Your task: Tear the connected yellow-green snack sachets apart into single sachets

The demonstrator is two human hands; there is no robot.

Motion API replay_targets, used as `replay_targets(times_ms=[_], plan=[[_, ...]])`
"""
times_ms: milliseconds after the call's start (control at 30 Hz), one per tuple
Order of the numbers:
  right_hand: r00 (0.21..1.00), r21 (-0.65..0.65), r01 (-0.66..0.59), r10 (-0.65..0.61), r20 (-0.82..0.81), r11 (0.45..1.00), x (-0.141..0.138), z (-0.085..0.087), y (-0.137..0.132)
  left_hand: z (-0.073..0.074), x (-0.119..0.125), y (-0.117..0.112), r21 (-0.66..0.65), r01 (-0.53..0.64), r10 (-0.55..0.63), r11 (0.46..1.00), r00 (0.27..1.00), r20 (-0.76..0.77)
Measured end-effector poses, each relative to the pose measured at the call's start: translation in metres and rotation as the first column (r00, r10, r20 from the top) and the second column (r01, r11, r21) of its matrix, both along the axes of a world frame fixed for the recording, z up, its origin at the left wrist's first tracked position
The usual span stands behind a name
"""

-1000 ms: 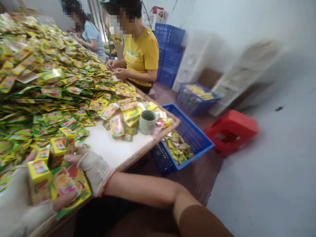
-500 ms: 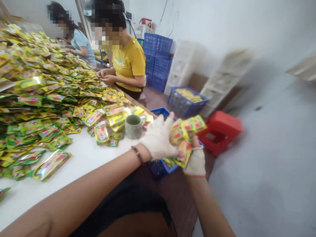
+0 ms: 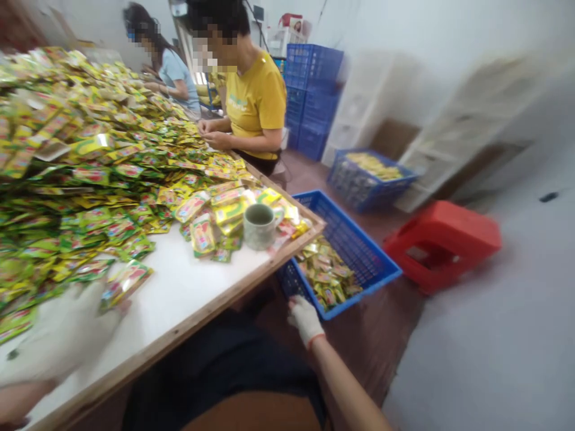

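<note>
My left hand [image 3: 63,335], in a white glove and blurred, lies flat on the white table [image 3: 197,287] at the near left. Its fingertips touch a green and yellow sachet [image 3: 126,281]. My right hand [image 3: 304,317], also gloved, hangs below the table edge next to the near corner of a blue crate [image 3: 359,251]; its fingers are loosely curled and seem to hold nothing. The crate holds a heap of small sachets [image 3: 326,275]. A great pile of the same sachets [image 3: 81,167] covers the table's left and far side.
A grey-green mug [image 3: 259,226] stands near the table's right edge. A person in a yellow shirt [image 3: 254,102] and another behind work at the far end. A red stool [image 3: 442,242], a second filled blue crate [image 3: 368,173] and stacked blue crates [image 3: 312,90] are on the floor.
Both hands carried a bundle of sachets over the blue crate; now the bundle is gone from them. My left hand has swung back onto the table, and my right hand has dropped beside the crate.
</note>
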State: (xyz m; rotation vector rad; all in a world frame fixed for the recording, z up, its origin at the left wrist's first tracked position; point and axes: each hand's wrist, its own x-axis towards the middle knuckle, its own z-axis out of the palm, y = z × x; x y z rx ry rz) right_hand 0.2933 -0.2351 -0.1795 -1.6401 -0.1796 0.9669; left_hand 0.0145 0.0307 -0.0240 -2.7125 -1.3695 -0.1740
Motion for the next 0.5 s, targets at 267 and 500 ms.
replay_targets(times_ms=[267,500], plan=[[0.913,0.133,-0.400,0.381,0.147,0.907,-0.023,0.081,0.033,0.011,-0.003,-0.041,0.068,-0.124,0.116,0.990,0.986,0.120],[0.862,0.327,-0.490,0.506,0.042,0.808,-0.065,0.129,0.037,0.003,0.043,-0.125,-0.065,0.607,-0.526,0.792,0.731,0.434]])
